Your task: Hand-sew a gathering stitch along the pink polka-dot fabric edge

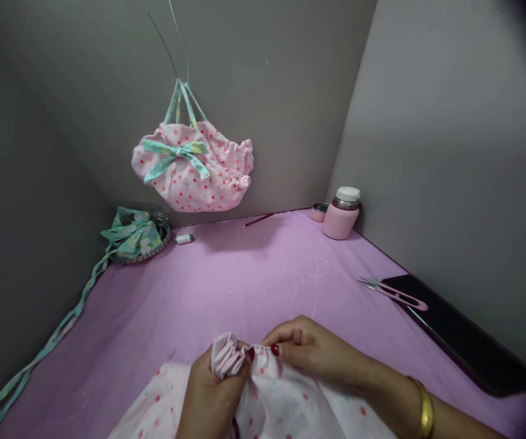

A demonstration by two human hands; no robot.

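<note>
Both the left hand (217, 387) and the right hand (311, 349) pinch the gathered, dotted fabric (285, 399).

Dotted pink fabric (288, 399) cut off by the bottom edge and partly hidden behind the left hand (215, 390)

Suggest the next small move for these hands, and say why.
I'd probably ease the right hand slightly away from the left hand to spread the gathers. Both hands pinch the dotted fabric close together, its edge is puckered between the thumbs, and thick folds are bunched in the left hand.
</note>
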